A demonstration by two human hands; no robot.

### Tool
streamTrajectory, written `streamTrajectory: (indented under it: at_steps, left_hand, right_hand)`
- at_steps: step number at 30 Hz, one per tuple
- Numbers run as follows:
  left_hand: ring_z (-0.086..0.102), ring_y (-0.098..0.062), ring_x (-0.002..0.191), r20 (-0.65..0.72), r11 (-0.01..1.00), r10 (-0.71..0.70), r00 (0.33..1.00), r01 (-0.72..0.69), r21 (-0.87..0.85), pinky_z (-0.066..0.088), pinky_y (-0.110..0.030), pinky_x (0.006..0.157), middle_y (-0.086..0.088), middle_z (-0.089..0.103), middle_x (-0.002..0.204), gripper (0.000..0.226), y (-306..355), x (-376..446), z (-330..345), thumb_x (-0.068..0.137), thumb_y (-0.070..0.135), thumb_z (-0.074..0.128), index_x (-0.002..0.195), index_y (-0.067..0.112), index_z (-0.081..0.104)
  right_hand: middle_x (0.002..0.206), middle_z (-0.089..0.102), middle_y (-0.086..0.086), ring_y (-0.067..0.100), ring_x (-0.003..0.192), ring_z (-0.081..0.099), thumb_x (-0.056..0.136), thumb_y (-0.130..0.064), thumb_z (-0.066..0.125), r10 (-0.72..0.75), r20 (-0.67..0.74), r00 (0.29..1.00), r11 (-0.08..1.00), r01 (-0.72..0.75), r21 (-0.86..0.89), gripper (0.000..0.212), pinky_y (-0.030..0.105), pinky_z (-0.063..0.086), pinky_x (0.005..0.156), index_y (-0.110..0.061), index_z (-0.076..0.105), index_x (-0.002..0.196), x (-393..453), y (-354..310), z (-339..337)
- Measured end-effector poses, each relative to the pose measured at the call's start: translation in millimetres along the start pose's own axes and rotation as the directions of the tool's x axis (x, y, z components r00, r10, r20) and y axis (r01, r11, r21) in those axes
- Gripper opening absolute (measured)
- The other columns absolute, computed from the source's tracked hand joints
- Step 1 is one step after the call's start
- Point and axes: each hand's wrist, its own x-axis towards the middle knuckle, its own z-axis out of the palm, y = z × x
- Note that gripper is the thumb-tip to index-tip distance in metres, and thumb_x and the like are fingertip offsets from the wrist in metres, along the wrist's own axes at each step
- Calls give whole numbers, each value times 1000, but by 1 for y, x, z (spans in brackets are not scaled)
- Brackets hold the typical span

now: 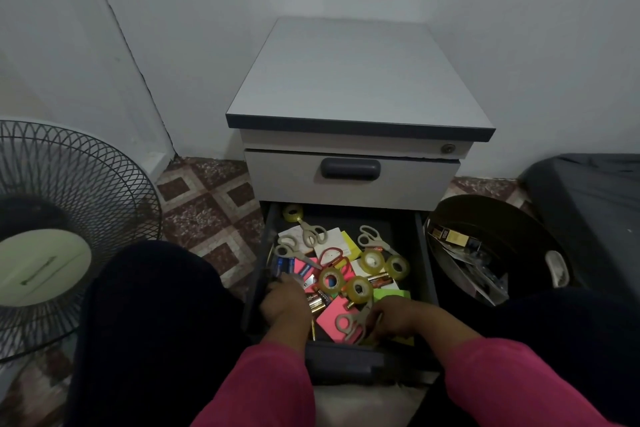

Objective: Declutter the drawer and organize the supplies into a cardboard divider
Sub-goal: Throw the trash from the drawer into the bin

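The left hand [284, 302] reaches into the near-left corner of the open dark grey metal drawer [426, 253], fingers curled down among the clutter at the hand's 12 o'clock; whether they grip anything cannot be told. The right hand [398, 317] lies low at the drawer's 5 o'clock, its fingers bent around the blades of a pair of beige-handled scissors [349, 321] whose loops point to 9 o'clock, over a pink sticky-note pad [333, 313]. Between the hands lie brass-coloured batteries [317, 300]. At the hands' 12 o'clock sit four rolls of clear yellowish tape [358, 289], a red-handled pair of scissors [333, 255], a lime green note pad [391, 295] and white paper slips [329, 239]. Further back, three more grey-handled scissors [311, 232] spread from 11 to 1 o'clock, and a lone tape roll [292, 212] rests in the far-left corner. Both pink sleeves [270, 388] cross the drawer front. Above stands the grey pedestal cabinet [356, 80] with its shut upper drawer [353, 177]. At 3 o'clock a round black bin [491, 218] holds scraps; at 9 o'clock stands a black wire-grille fan [62, 218] on the patterned tile floor [207, 204].
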Motion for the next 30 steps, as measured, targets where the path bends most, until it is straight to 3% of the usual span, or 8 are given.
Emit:
streamTrajectory:
  at_steps: [4,7,11,15,18,22,26,30]
  left_hand:
    - [63,-21,106,-160,1000,27,987,-28,-5,52,-31,72,-15,43,137,81,0,7,-13,93,24,57,149,1,4]
    - [59,-24,112,-114,994,17,993,-29,-107,50,-34,76,-16,42,139,92,-2,11,-16,90,25,61,150,3,-5]
    - [55,-29,116,-72,977,32,997,-46,-210,50,-38,81,-16,40,138,78,0,12,-16,88,21,63,146,10,12]
    - [55,-26,113,-111,995,57,992,-66,-79,52,-35,81,-15,38,131,60,-1,11,-17,88,23,62,136,9,31]
    - [58,-22,108,-129,996,69,989,-75,-47,52,-32,74,-12,38,130,57,0,13,-13,88,22,62,135,8,32]
    - [65,-21,101,-189,991,92,978,-108,-79,46,-30,63,-8,54,123,51,1,16,-14,90,23,61,130,8,32]
    - [65,-26,98,-259,965,71,963,-133,-227,47,-33,63,-8,57,121,47,4,17,-21,91,27,58,128,9,36]
    - [62,-27,91,-347,876,38,937,-198,-439,40,-31,58,-9,57,114,45,19,8,-39,88,32,62,122,10,43]
  right_hand:
    - [117,64,5,18,105,59,85,-18,68,-39,-30,999,999,39,8,24,29,48,89,-13,69,109,0,1,-1]
    - [118,65,6,18,108,59,87,-19,65,-70,-54,996,997,71,15,23,29,48,89,-11,69,109,1,1,-2]
    - [122,62,4,17,110,57,88,-20,63,-77,-81,994,997,79,12,27,25,45,88,-13,67,114,4,1,-3]
    - [127,59,4,17,114,55,90,-21,61,-77,-71,994,997,78,1,31,26,45,91,-13,64,120,3,-2,-4]
    - [128,59,4,18,115,55,91,-22,61,-77,-68,995,997,76,-16,31,26,44,90,-14,64,120,0,-3,-5]
    - [131,56,4,19,118,52,92,-26,59,-104,-63,993,992,100,-71,35,26,41,91,-17,61,125,-9,-4,-15]
    - [131,54,2,19,118,52,92,-30,59,-122,-86,989,992,118,-56,36,31,43,96,-21,58,127,-21,-5,-40]
    - [121,58,0,16,112,54,93,-31,60,-120,-190,974,992,123,0,33,30,44,95,-21,59,124,-40,10,-78]
